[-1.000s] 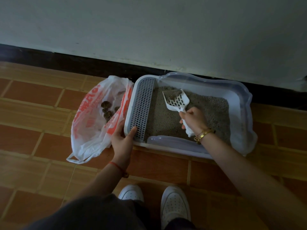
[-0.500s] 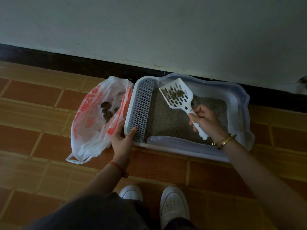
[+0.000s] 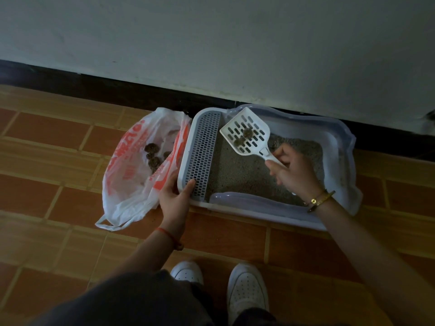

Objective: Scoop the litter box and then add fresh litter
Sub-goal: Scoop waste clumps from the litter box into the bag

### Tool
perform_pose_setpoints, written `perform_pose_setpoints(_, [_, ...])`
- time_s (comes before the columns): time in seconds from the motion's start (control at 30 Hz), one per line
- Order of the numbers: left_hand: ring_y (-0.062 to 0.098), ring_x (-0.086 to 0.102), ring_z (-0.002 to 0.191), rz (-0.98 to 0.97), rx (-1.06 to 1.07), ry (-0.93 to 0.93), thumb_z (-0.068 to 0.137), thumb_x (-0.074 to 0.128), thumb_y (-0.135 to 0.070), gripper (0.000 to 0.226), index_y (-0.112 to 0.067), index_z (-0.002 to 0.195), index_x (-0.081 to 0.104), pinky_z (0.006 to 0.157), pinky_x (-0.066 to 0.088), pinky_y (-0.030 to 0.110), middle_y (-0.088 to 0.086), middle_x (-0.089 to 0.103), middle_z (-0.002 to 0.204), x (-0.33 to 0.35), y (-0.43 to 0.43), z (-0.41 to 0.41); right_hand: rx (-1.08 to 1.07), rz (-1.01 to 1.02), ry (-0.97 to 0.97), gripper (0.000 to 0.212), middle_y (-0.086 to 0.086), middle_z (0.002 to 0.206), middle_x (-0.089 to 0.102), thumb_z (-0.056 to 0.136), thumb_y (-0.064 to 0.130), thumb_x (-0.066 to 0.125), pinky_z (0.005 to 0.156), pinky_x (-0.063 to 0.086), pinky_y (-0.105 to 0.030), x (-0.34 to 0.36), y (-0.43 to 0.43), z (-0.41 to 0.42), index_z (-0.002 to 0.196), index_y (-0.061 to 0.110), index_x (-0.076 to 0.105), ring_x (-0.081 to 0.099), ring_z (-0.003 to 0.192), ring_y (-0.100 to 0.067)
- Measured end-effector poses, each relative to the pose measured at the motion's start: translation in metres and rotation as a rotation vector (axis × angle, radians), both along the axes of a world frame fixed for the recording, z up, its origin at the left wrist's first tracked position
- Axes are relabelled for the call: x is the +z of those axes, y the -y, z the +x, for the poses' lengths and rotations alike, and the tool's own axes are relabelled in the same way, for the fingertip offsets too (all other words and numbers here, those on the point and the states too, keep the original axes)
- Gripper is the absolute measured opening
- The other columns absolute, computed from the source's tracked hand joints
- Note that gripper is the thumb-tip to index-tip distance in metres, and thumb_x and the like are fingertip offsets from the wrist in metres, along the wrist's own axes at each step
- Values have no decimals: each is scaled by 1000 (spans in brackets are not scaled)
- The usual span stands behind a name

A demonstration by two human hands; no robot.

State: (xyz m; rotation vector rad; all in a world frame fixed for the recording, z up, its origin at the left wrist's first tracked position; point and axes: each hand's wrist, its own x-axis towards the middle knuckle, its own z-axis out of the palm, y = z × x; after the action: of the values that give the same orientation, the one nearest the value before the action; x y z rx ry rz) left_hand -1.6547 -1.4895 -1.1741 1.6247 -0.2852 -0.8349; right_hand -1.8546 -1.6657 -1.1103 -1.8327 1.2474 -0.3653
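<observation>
Single view: camera on your head, looking forward and steeply down. Wide-angle lens, so much tiled floor [image 3: 58, 208] is taken in.
Your shoes [image 3: 247, 290] at bottom edge, toes pointing up-frame; your dark-clad lap at lower left.
Wall [image 3: 211, 43] fills upper third; skirting [image 3: 94, 88] slopes down to right, so view is a little skewed.
Litter box [image 3: 341, 137] just right of centre, bag [image 3: 127, 184] left of centre, both close.
Your forearms enter from below: left hand [image 3: 174, 201] gripping litter box corner, right hand [image 3: 294, 172] gripping scoop [image 3: 244, 135], both mid-frame.
</observation>
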Motion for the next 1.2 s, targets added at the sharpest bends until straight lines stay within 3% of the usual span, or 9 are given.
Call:
perform_pose_setpoints(0.27, [9,68,100,-6,4,-19,90,66,-11,42,-15,132,58,77,58,22,1,67,120,-3,0,1,4,86,60,12,-5,68,67,90,15,62,45,47,-27,6,2,14,86,8,53,55,43,-15])
perform_pose_setpoints(0.47, [8,69,99,-16,-3,-35,89,68,-10,42,-14,130,59,77,58,23,2,67,121,-5,-1,4,140,75,75,14,-3,67,69,89,17,64,44,48,-26,13,-4,49,89,7,56,58,44,-14])
perform_pose_setpoints(0.57, [15,67,107,-29,-19,-51,88,69,-12,43,-15,130,60,84,59,31,3,65,126,-7,-3,7,224,2,25,15,1,70,69,89,21,64,44,47,-21,12,-5,73,92,9,57,58,45,-3])
perform_pose_setpoints(0.83, [12,65,110,-61,-43,-29,88,69,-16,45,-12,132,58,83,57,26,1,63,128,-6,-5,10,444,-299,-124,17,2,78,69,87,28,65,64,58,-34,3,-5,132,92,15,55,66,68,-10])
perform_pose_setpoints(1.0, [16,65,110,-64,-39,-52,88,70,-20,43,-13,129,59,84,59,35,1,62,128,-6,-6,9,637,-701,-319,24,0,82,68,91,28,55,93,42,-42,2,-11,158,111,18,48,64,74,-18])
perform_pose_setpoints(1.07, [14,65,109,-57,-36,-69,88,69,-20,42,-14,128,59,83,60,34,-1,62,127,-5,-6,9,705,-901,-407,36,-3,83,69,89,28,56,90,40,-41,1,-13,165,120,14,44,64,71,-22])
perform_pose_setpoints(1.2, [9,65,108,-34,-33,-80,88,69,-20,45,-15,131,58,82,60,32,-3,62,126,-2,-6,9,782,-1082,-498,45,-6,78,67,74,24,73,82,41,-38,1,-19,171,110,13,48,63,65,-24])
